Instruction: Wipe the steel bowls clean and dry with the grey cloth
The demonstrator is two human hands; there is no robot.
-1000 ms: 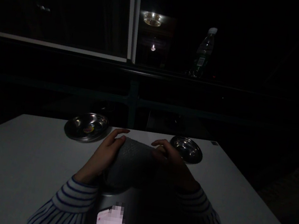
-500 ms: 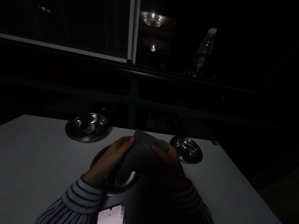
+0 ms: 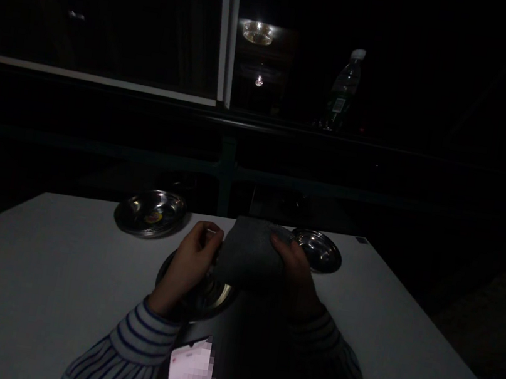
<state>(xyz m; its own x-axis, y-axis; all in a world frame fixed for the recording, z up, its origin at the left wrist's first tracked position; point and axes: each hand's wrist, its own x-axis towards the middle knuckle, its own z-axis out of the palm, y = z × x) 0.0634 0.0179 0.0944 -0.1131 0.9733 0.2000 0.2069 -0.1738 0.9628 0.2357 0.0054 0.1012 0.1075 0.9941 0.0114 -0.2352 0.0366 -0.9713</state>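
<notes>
Over the middle of the white bench (image 3: pixel 54 274), the right hand (image 3: pixel 300 272) is holding a dark grey cloth (image 3: pixel 250 255), its thumb lying across the face and its other fingers mostly hiding behind. The left hand (image 3: pixel 192 263) is bending its fingers narrowly at the cloth's left edge; in this poor light I cannot tell whether they are pinching it or only hovering beside it. If they are not gripping, the right hand is carrying the cloth alone, and that side could be sagging or slipping free at any tug.

Nearer the person, a shallow metal dish (image 3: pixel 220 302) is showing partly behind the left hand and cloth. A drooping corner could be catching its rim and dragging it along the smooth top. The smartphone (image 3: pixel 191 377) is lying just beside the left sleeve (image 3: pixel 139 343), so a careless forearm could be nudging it.

Beyond the right hand, a round steel dish (image 3: pixel 322 254) is sitting close to the far edge; a wide outward sweep could be knocking it over. The stacked steel plates (image 3: pixel 151 215) are resting near that edge too, risking a similar push from the left knuckles.
</notes>
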